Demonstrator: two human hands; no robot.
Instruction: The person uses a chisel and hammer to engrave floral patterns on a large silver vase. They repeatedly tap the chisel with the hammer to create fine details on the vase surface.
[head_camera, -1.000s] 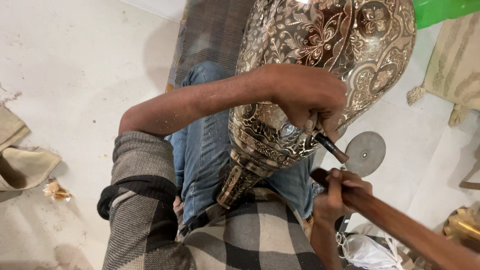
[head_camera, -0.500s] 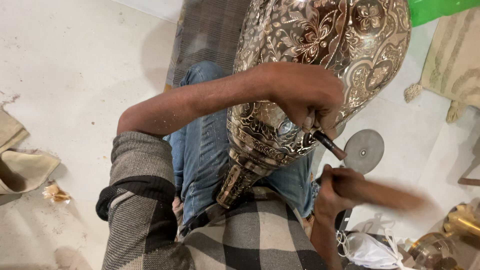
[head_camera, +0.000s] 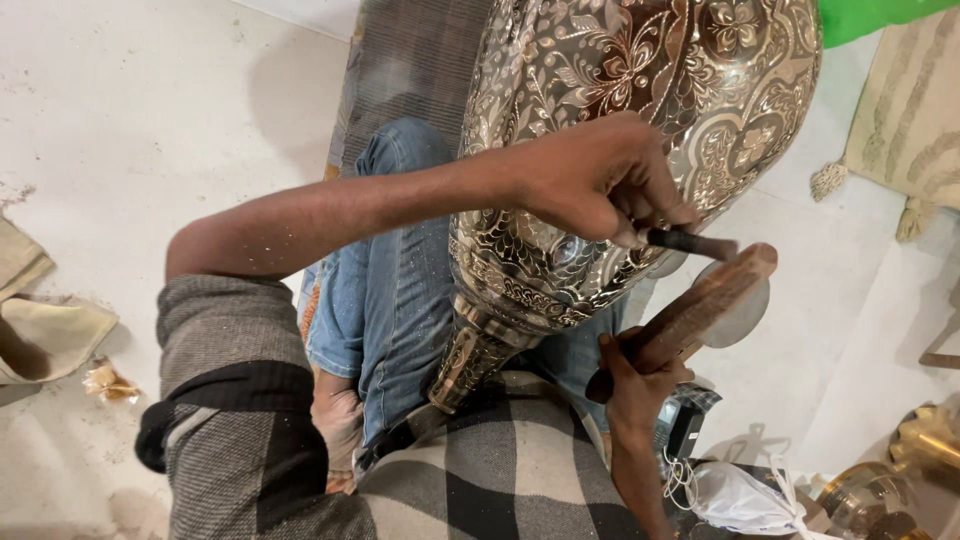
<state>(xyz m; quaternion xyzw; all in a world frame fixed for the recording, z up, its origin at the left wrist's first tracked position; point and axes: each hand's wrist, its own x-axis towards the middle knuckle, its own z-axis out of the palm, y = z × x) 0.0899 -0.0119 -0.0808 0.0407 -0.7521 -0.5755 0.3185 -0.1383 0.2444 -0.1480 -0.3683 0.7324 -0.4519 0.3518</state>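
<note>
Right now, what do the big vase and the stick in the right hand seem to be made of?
The engraved vase looks like metal, probably brass with a silvery finish: it shines and reflects light, with floral patterns cut into it. The mallet stick in the right hand looks like plain brown wood, matte with visible grain.

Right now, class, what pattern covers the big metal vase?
Engraved floral scrollwork, silver on dark, over the vase; head view.

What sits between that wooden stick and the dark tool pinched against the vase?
Nothing visible. The wooden mallet in the right hand lies just below the chisel, which the left hand holds against the engraved vase.
</note>
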